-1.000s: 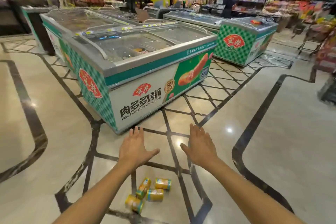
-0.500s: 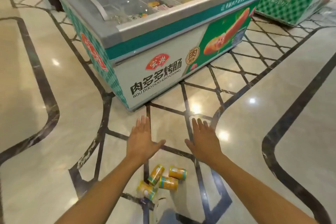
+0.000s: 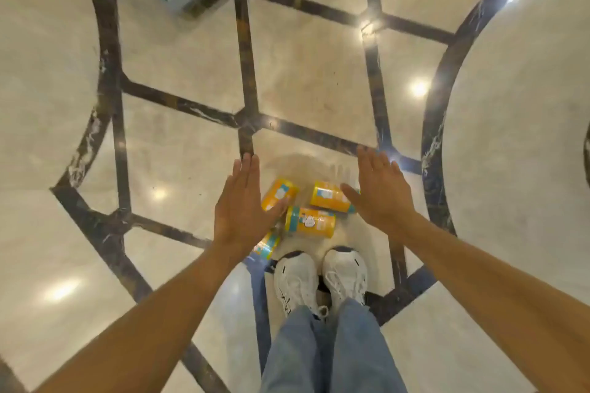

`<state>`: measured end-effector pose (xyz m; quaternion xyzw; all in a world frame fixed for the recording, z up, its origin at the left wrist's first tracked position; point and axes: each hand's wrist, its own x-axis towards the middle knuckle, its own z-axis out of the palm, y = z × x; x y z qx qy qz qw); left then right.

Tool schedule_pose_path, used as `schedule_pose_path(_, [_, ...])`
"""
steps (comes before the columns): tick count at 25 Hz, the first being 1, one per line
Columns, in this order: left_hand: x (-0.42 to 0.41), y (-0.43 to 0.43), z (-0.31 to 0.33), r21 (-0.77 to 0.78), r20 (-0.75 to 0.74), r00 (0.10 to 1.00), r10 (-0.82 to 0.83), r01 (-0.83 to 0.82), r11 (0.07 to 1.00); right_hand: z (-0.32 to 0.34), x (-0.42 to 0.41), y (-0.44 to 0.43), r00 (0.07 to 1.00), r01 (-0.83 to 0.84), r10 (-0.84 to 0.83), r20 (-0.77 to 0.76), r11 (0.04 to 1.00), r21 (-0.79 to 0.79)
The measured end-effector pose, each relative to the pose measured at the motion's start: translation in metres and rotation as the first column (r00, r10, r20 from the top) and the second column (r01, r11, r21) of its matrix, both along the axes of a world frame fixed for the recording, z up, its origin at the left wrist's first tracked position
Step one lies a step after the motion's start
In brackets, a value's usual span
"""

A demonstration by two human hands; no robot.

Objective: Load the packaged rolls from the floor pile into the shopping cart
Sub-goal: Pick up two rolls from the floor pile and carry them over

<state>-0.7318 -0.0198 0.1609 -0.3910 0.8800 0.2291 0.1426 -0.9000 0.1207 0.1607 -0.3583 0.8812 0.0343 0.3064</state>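
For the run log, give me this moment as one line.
stage: pre-grasp | left hand: open over rolls | right hand: open over rolls | rolls: four visible on floor | cart: not in view

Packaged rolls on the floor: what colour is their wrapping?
The packaged rolls are orange-yellow with teal ends and a white mark, seen best in the head view.

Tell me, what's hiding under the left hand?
Beneath the left hand, an upper roll and a lower roll poke out; their covered ends are hidden.
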Motion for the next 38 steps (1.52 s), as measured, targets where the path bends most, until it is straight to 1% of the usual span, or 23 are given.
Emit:
schedule_pose_path(3, [0.014, 0.014, -0.099, 0.034, 0.070, 0.997, 0.045, -0.047, 0.998, -0.103, 0.010, 0.008, 0.997, -0.047, 0.043, 0.057, 0.996, 0.071])
schedule_pose_path(5, [0.022, 0.021, -0.160, 0.049, 0.085, 0.994, 0.072, -0.077, 0.996, -0.166, 0.015, 0.013, 0.992, -0.092, 0.082, 0.095, 0.990, 0.109])
schedule_pose_path(8, [0.027, 0.025, -0.225, 0.116, 0.147, 0.984, 0.097, -0.114, 0.987, -0.231, 0.017, 0.020, 0.984, -0.137, 0.118, 0.136, 0.981, 0.136])
schedule_pose_path(10, [0.023, 0.023, -0.251, 0.147, 0.159, 0.978, 0.139, -0.162, 0.976, -0.251, 0.008, 0.023, 0.968, -0.198, 0.175, 0.178, 0.972, 0.124])
schedule_pose_path(12, [0.020, 0.022, -0.260, 0.157, 0.145, 0.975, 0.168, -0.190, 0.969, -0.255, 0.004, 0.023, 0.946, -0.236, 0.202, 0.253, 0.965, 0.113])
schedule_pose_path(13, [0.019, 0.021, -0.261, 0.157, 0.135, 0.977, 0.163, -0.183, 0.970, -0.256, 0.006, 0.023, 0.939, -0.263, 0.230, 0.254, 0.959, 0.104])
schedule_pose_path(15, [0.017, 0.021, -0.255, 0.140, 0.141, 0.981, 0.135, -0.155, 0.978, -0.253, 0.008, 0.023, 0.936, -0.310, 0.286, 0.205, 0.946, 0.092])
schedule_pose_path(16, [0.016, 0.019, -0.250, 0.129, 0.147, 0.981, 0.124, -0.143, 0.981, -0.248, 0.007, 0.023, 0.944, -0.294, 0.274, 0.186, 0.951, 0.091])
schedule_pose_path(18, [0.011, 0.017, -0.232, 0.118, 0.124, 0.985, 0.121, -0.135, 0.984, -0.229, 0.000, 0.023, 0.966, -0.208, 0.194, 0.173, 0.976, 0.062])
schedule_pose_path(20, [0.005, 0.018, -0.204, 0.111, 0.087, 0.982, 0.166, -0.175, 0.978, -0.201, -0.010, 0.022, 0.978, -0.127, 0.121, 0.171, 0.992, 0.019])
schedule_pose_path(22, [-0.009, 0.017, -0.159, 0.105, 0.062, 0.975, 0.214, -0.220, 0.970, -0.154, -0.026, 0.017, 0.986, -0.051, 0.057, 0.155, 0.998, -0.042])
schedule_pose_path(25, [-0.044, 0.004, -0.070, 0.123, -0.029, 0.958, 0.284, -0.278, 0.953, -0.060, -0.056, 0.000, 0.987, 0.122, -0.105, 0.120, 0.983, -0.140])
schedule_pose_path(27, [-0.066, -0.004, -0.003, 0.141, -0.111, 0.934, 0.339, -0.323, 0.936, 0.008, -0.067, -0.014, 0.955, 0.286, -0.263, 0.135, 0.939, -0.192])
schedule_pose_path(28, [-0.075, -0.007, 0.029, 0.154, -0.139, 0.917, 0.375, -0.354, 0.923, 0.040, -0.072, -0.019, 0.918, 0.388, -0.353, 0.180, 0.891, -0.233])
schedule_pose_path(29, [-0.088, -0.010, 0.069, 0.166, -0.179, 0.899, 0.400, -0.373, 0.913, 0.080, -0.079, -0.024, 0.873, 0.483, -0.426, 0.238, 0.824, -0.297])
schedule_pose_path(30, [-0.099, -0.013, 0.110, 0.180, -0.226, 0.882, 0.413, -0.379, 0.908, 0.123, -0.087, -0.028, 0.833, 0.550, -0.468, 0.294, 0.756, -0.355])
schedule_pose_path(31, [-0.112, -0.016, 0.153, 0.184, -0.281, 0.866, 0.415, -0.376, 0.908, 0.167, -0.096, -0.032, 0.815, 0.578, -0.478, 0.326, 0.709, -0.404])
schedule_pose_path(33, [-0.139, -0.021, 0.245, 0.152, -0.385, 0.840, 0.383, -0.351, 0.924, 0.258, -0.116, -0.035, 0.816, 0.578, -0.463, 0.347, 0.652, -0.491])
schedule_pose_path(34, [-0.152, -0.023, 0.290, 0.139, -0.436, 0.821, 0.369, -0.344, 0.929, 0.300, -0.127, -0.036, 0.808, 0.589, -0.465, 0.362, 0.607, -0.533])
schedule_pose_path(38, [-0.200, -0.015, 0.441, 0.113, -0.639, 0.706, 0.305, -0.306, 0.945, 0.448, -0.164, -0.030, 0.736, 0.654, -0.505, 0.452, 0.357, -0.666])
